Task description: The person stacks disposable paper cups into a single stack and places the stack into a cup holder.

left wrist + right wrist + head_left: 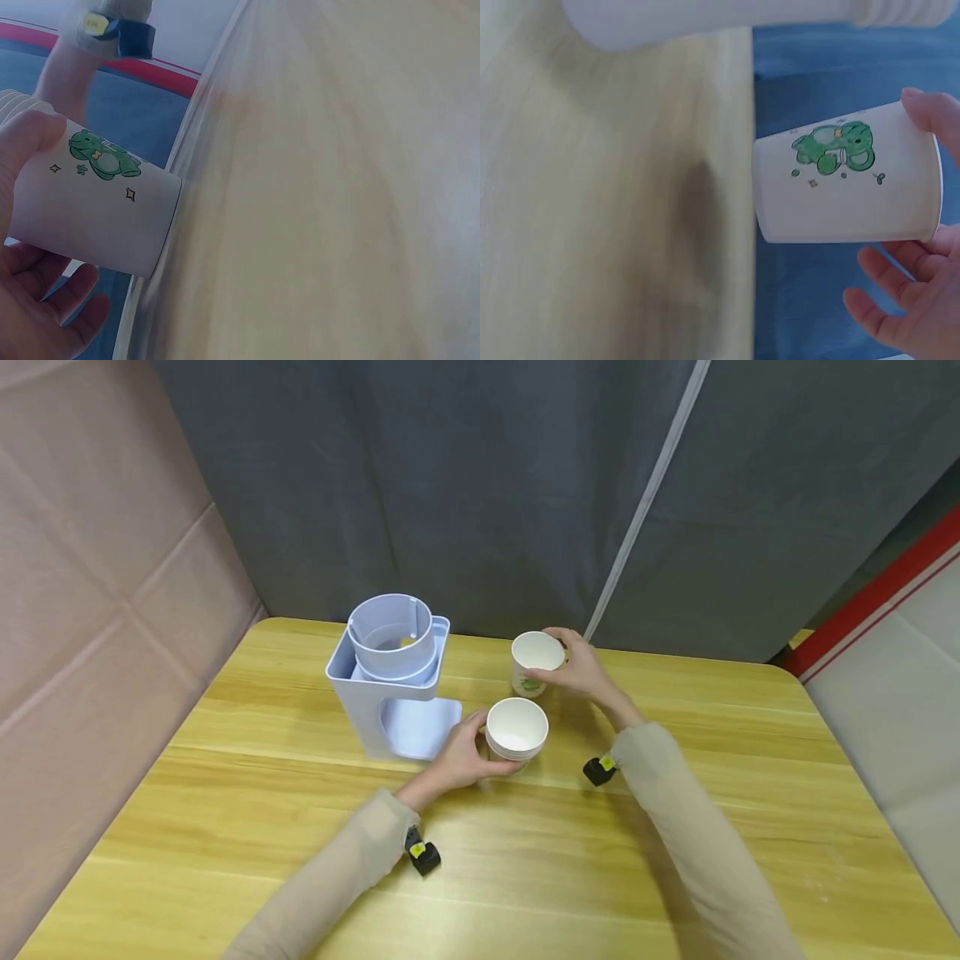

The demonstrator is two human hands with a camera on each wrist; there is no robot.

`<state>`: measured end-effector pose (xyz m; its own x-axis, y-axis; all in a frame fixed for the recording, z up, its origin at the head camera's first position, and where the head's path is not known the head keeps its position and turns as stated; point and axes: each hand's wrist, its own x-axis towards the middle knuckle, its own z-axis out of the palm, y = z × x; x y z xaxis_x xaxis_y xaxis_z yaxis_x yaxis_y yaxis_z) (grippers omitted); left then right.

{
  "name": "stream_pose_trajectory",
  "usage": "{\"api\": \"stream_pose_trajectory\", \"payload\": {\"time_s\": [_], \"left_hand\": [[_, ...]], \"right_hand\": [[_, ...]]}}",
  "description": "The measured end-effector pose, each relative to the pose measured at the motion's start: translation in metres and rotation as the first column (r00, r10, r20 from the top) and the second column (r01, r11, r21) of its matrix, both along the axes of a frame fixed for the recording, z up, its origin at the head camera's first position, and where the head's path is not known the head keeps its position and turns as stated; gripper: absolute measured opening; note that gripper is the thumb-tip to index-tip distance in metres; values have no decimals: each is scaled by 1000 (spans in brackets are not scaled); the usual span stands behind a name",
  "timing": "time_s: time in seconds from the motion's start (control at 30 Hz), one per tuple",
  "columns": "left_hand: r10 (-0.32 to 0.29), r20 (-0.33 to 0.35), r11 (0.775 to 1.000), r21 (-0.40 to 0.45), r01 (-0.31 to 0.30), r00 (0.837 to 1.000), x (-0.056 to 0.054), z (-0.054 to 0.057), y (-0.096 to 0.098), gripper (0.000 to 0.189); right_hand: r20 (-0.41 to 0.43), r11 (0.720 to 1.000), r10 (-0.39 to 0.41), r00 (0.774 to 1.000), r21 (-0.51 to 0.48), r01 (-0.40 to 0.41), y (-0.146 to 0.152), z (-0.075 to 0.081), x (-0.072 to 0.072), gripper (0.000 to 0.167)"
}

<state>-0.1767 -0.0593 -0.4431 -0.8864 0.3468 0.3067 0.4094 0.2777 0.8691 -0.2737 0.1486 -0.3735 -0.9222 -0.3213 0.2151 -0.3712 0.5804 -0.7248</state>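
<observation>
My left hand (463, 755) grips a nested stack of white paper cups (517, 727) around the side, mouths up. Several stacked rims show at the top of it, and a green cartoon animal is printed on its wall (97, 214). Beyond it, to the right, my right hand (587, 675) holds a single paper cup (537, 653) between thumb and fingers near the rim. This cup is also upright, with a green animal print facing the right wrist camera (840, 199). The two hands are close together, with the single cup apart from the stack.
A pale blue plastic stand (352, 702) with a round, open-topped cylinder (392, 664) stands left of the cups, its flat base plate (423, 727) near my left hand. Behind the wooden table (525, 877) hangs a dark grey curtain (450, 485). A pinkish wall panel (97, 635) borders the left side.
</observation>
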Motion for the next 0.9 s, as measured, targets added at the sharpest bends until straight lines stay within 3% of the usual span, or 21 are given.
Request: {"api": "stream_pose_trajectory", "payload": {"time_s": [0.23,0.6,0.9], "left_hand": [[2,-13,1000,-9,-2,1000,-2,1,1,67],[6,3,1000,-27,-6,1000,-3,3,1,67],[14,22,999,-51,-13,1000,-2,3,1,67]], "right_hand": [[-69,999,2,998,-33,-5,8,26,20,68],[-130,998,-20,991,-61,12,13,54,46,65],[-130,997,56,990,-39,-61,6,72,68,68]]}}
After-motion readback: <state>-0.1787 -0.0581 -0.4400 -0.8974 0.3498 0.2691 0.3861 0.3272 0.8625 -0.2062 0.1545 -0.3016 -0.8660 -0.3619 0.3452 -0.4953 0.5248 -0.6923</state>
